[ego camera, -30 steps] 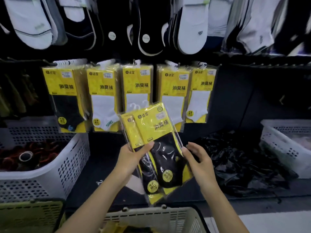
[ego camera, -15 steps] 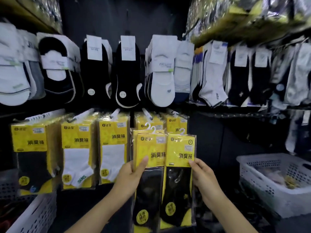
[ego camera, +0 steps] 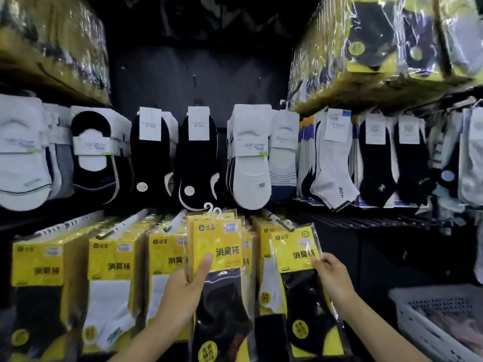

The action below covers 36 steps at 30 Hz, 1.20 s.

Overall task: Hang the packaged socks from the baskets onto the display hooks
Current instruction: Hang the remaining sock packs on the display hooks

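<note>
Head cam: left hand [ego camera: 180, 293] has its grip around stacked yellow sock packs [ego camera: 222, 246]. The right hand [ego camera: 333, 276] grip pinches a single pack [ego camera: 295, 246], both in front of the hanging rows [ego camera: 112, 259]. White basket [ego camera: 418, 333] bottom right, contents too blurry to tell.

You're in a sock shop, no question. There's a dark display wall [ego camera: 198, 74] crammed with carded socks [ego camera: 251, 163], and yellow retail packs [ego camera: 112, 259] hang in rows off long display hooks [ego camera: 130, 220]. Plastic-wrapped bulk bundles [ego camera: 379, 48] sit on the top shelves, and a white stock basket [ego camera: 418, 322] is down at your right.
</note>
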Available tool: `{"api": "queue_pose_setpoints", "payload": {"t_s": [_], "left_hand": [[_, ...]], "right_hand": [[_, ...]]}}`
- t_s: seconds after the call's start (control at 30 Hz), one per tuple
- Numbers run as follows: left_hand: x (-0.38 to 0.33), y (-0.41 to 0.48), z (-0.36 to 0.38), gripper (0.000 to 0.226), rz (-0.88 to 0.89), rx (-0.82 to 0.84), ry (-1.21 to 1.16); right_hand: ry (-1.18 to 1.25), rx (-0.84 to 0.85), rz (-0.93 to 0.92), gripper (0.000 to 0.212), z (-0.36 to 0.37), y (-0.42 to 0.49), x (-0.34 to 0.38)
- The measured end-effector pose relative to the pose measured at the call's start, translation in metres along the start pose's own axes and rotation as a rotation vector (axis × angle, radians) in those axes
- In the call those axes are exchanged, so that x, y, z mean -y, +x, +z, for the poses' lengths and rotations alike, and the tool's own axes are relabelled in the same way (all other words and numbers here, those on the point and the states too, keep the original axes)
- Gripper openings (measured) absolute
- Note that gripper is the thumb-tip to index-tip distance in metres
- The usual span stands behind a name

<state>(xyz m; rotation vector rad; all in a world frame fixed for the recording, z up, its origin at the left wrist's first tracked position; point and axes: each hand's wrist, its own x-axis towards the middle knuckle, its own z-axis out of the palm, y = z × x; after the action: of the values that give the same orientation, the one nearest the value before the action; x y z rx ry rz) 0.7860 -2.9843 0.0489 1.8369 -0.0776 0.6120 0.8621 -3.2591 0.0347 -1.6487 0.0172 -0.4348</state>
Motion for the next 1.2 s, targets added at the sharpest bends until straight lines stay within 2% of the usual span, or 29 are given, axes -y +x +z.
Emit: {"api": "queue_pose_setpoints", "payload": {"t_s": [0.17, 0.37, 0.47, 0.53, 0.67, 0.73, 0.77, 0.8, 0.9, 0.97, 1.1, 1.2], "left_hand": [[0.004, 0.005, 0.005, 0.051, -0.023, -0.003, 0.002], [0.006, 0.002, 0.007, 0.053, -0.063, 0.035, -0.028], [0.006, -0.004, 0.009, 0.053, -0.086, 0.057, -0.055], [0.007, -0.007, 0.012, 0.052, -0.114, 0.062, -0.086], [0.01, -0.015, 0.026, 0.046, -0.197, 0.097, -0.201], [0.009, -0.019, 0.036, 0.05, -0.223, 0.104, -0.248], [0.008, -0.021, 0.041, 0.044, -0.217, 0.1, -0.265], [0.005, -0.023, 0.046, 0.041, -0.209, 0.096, -0.28], [0.002, -0.028, 0.055, 0.048, -0.181, 0.086, -0.345], [0.004, -0.027, 0.055, 0.041, -0.157, 0.086, -0.321], [0.009, -0.022, 0.043, 0.047, -0.126, -0.006, -0.253], [0.015, -0.016, 0.03, 0.048, -0.069, -0.036, -0.194]], "right_hand": [[-0.004, 0.011, 0.023, 0.016, 0.017, 0.021, -0.005], [0.112, -0.123, 0.241, 0.02, 0.027, 0.03, -0.017], [0.086, -0.225, 0.236, 0.027, 0.026, 0.019, -0.019], [0.08, -0.174, 0.185, 0.031, 0.027, 0.006, -0.015], [0.197, 0.181, 0.118, 0.026, 0.039, -0.035, 0.014], [0.153, 0.291, 0.046, 0.028, 0.043, -0.052, 0.025], [0.145, 0.317, 0.014, 0.029, 0.044, -0.059, 0.029], [0.159, 0.326, -0.008, 0.028, 0.044, -0.065, 0.032], [0.247, 0.319, -0.025, 0.025, 0.039, -0.07, 0.034], [0.256, 0.304, -0.007, 0.021, 0.034, -0.07, 0.032], [0.106, 0.232, -0.033, 0.017, 0.02, -0.057, 0.025], [0.05, 0.117, -0.049, 0.016, 0.008, -0.037, 0.023]]}}
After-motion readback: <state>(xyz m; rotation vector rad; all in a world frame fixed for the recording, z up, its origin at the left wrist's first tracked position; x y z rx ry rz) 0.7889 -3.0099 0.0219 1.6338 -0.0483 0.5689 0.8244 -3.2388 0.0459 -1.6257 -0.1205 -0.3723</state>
